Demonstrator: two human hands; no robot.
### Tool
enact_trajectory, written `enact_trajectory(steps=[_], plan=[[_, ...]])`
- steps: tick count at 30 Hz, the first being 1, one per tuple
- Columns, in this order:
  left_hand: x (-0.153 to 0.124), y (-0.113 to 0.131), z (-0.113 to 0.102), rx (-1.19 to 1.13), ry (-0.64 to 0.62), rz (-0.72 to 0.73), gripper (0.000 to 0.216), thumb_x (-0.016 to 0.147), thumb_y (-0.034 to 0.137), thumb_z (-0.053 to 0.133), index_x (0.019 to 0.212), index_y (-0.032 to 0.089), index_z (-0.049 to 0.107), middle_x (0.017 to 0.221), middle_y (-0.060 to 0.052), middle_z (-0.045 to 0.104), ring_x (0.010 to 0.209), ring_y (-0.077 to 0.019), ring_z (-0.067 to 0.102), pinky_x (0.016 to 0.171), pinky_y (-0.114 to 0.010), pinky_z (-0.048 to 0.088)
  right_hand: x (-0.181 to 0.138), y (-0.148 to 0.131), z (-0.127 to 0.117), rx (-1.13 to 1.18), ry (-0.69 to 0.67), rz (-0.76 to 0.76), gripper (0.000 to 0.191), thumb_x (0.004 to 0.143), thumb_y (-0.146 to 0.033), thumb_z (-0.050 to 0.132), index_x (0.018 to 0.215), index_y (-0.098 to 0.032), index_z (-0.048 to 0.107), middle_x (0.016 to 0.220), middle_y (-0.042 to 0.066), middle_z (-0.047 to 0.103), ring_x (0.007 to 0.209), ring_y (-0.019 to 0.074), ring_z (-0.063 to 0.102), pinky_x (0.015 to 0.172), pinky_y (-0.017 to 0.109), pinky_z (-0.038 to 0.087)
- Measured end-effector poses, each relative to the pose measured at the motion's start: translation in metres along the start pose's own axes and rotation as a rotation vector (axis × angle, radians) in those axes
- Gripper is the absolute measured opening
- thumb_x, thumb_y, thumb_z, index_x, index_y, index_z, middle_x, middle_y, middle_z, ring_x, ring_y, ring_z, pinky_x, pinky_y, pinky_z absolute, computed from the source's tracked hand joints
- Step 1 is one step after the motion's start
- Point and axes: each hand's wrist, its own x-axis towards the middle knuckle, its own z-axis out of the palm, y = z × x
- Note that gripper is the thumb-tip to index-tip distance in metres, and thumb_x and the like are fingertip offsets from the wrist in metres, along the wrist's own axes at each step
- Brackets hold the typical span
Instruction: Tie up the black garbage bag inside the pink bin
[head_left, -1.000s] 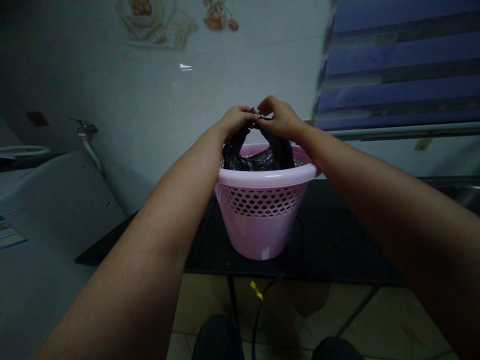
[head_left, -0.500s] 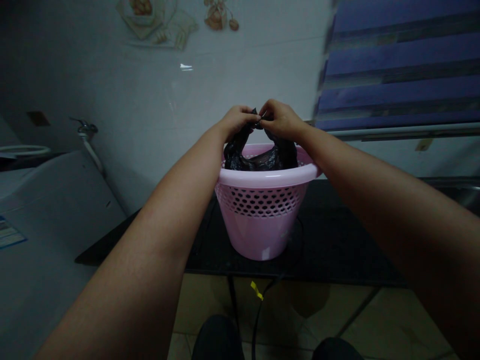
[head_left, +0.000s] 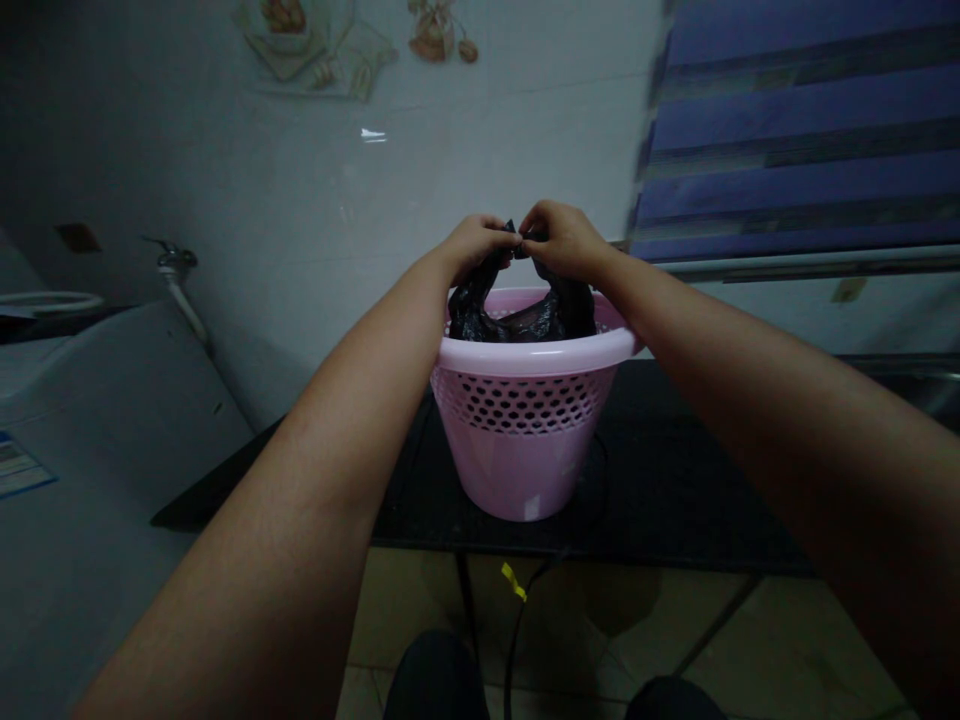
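Bag (head_left: pixel 536 322), black plastic, inside pink basket (head_left: pixel 517 465) on table (head_left: pixel 675 490); your left hand (head_left: pixel 478 243) and right hand (head_left: pixel 564 238), fingers pinched closed, hold its gathered ends together; finished knot not visible.

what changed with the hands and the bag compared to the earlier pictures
The right hand has dipped slightly since the first picture, its raised fingers closing down at the gathered top of the black bag. The bag's right side has shifted slightly right. Neither hand has let go. The left hand stayed nearly in place, pinching the bag; the pink basket is unmoved.
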Motion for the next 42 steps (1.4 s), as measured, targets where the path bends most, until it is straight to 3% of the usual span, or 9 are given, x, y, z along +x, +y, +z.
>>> enact_trajectory(steps=[20, 31, 42], plan=[[-0.0036, 0.0038, 0.0014, 0.060, -0.023, -0.027, 0.006, 0.068, 0.019, 0.058, 0.069, 0.013, 0.056, 0.063, -0.002, 0.055, 0.063, -0.0111, 0.056, 0.070, -0.029, 0.047, -0.0010, -0.0033, -0.0019, -0.072, -0.045, 0.004, 0.023, 0.074, -0.023, 0.056, 0.094, -0.013, 0.061, 0.093, 0.012, 0.065, 0.090, 0.0258, 0.058, 0.080, 0.038, 0.042], [-0.0016, 0.0021, 0.0006, 0.044, -0.056, 0.050, 0.007, 0.071, 0.016, 0.056, 0.066, 0.012, 0.057, 0.060, -0.002, 0.058, 0.057, -0.0080, 0.054, 0.067, -0.024, 0.046, -0.0010, -0.0035, -0.0018, -0.063, -0.014, -0.004, 0.017, 0.073, -0.022, 0.057, 0.089, -0.016, 0.061, 0.088, 0.009, 0.065, 0.088, 0.0245, 0.058, 0.079, 0.036, 0.042], [-0.0027, 0.0035, 0.0020, 0.022, 0.019, 0.087, 0.006, 0.069, 0.012, 0.056, 0.074, 0.012, 0.053, 0.064, -0.002, 0.062, 0.065, -0.0112, 0.059, 0.070, -0.026, 0.047, -0.0019, -0.0037, -0.0023, 0.007, 0.009, 0.012, 0.019, 0.073, -0.021, 0.058, 0.090, -0.013, 0.061, 0.085, 0.009, 0.065, 0.083, 0.0234, 0.059, 0.077, 0.036, 0.043]])
